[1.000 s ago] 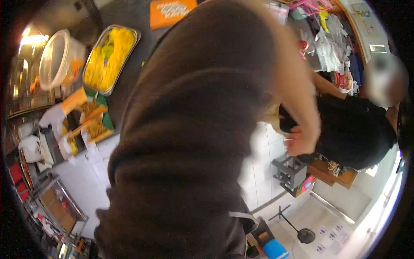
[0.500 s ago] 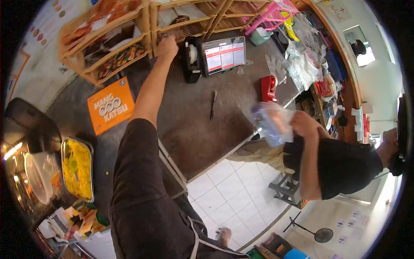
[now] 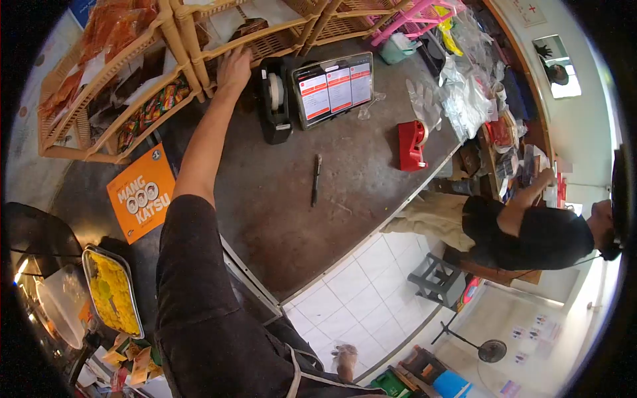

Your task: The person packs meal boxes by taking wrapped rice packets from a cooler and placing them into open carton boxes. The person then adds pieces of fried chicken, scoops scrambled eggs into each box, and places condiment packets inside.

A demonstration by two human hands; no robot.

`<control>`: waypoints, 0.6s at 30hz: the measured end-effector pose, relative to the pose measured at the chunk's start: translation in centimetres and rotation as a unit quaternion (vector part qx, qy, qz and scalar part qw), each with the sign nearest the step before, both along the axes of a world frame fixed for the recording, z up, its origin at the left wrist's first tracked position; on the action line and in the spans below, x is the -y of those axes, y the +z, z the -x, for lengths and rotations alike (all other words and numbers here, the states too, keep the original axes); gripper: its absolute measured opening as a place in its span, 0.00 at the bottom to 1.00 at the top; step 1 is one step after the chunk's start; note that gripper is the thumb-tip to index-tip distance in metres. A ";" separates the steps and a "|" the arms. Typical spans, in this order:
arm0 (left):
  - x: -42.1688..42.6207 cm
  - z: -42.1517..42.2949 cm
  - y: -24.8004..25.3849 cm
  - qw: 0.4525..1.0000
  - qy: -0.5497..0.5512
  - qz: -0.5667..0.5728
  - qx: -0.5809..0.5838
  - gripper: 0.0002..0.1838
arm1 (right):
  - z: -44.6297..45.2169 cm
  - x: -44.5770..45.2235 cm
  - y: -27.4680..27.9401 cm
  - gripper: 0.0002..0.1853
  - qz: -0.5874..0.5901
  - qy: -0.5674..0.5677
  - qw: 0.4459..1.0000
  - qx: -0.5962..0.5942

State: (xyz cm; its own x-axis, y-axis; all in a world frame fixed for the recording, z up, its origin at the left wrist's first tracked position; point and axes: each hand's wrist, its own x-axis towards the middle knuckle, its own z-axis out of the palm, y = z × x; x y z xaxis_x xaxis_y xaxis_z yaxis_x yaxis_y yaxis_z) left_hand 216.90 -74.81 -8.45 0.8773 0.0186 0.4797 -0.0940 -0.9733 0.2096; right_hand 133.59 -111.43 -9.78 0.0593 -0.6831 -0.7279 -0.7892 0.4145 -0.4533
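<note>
My left hand [image 3: 233,69] reaches to the lower tier of a rattan rack [image 3: 275,44]. Its fingers look extended and slightly apart over the tray; the tips are partly hidden, and I see nothing held. A black tape dispenser [image 3: 275,99] stands just right of it, beside a tablet [image 3: 334,89] with a lit screen. Low in the view, my right hand [image 3: 345,358] hangs over the floor, with what looks like clear plastic around its loosely spread fingers. A pen [image 3: 316,180] and a red tape dispenser [image 3: 412,145] rest on the dark counter [image 3: 279,232].
An orange sign [image 3: 141,193] lies left of my arm, near a tray of yellow food [image 3: 113,292]. Plastic bags [image 3: 461,96] are heaped at the upper right. A person in black [image 3: 531,229] stands at the right, near a grey stool [image 3: 438,280].
The view has swung, bringing the rack and counter into sight. My left hand stays at the rack since half a second ago. The other person has moved right, away from the counter, with the plastic-wrapped item no longer visible.
</note>
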 end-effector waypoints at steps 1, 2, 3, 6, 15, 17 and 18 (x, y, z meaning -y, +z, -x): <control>0.1 -0.5 -0.3 0.999 0.006 -0.034 -0.006 0.12 | -1.9 -0.2 1.1 0.10 0.002 0.000 1.000 -0.012; 0.5 -0.5 0.2 1.000 0.007 -0.028 -0.005 0.12 | -2.9 -0.1 1.8 0.10 0.004 0.000 1.000 -0.024; 0.7 -0.7 0.9 0.998 0.030 -0.011 -0.059 0.12 | -2.9 0.5 1.9 0.10 0.008 -0.001 1.000 -0.023; 1.0 1.4 2.5 0.999 0.022 -0.012 -0.042 0.10 | -2.3 0.6 0.4 0.10 0.020 -0.026 0.999 0.007; 0.1 7.9 3.1 0.960 -0.026 0.138 0.242 0.05 | -0.3 0.4 -0.1 0.08 -0.016 0.011 1.000 0.018; 0.2 9.2 3.4 0.935 0.017 0.206 0.288 0.05 | 1.0 0.8 0.3 0.09 -0.040 -0.065 0.994 0.080; 0.4 9.9 3.6 0.935 0.019 0.207 0.289 0.05 | 1.6 1.2 0.4 0.09 -0.039 -0.063 0.994 0.082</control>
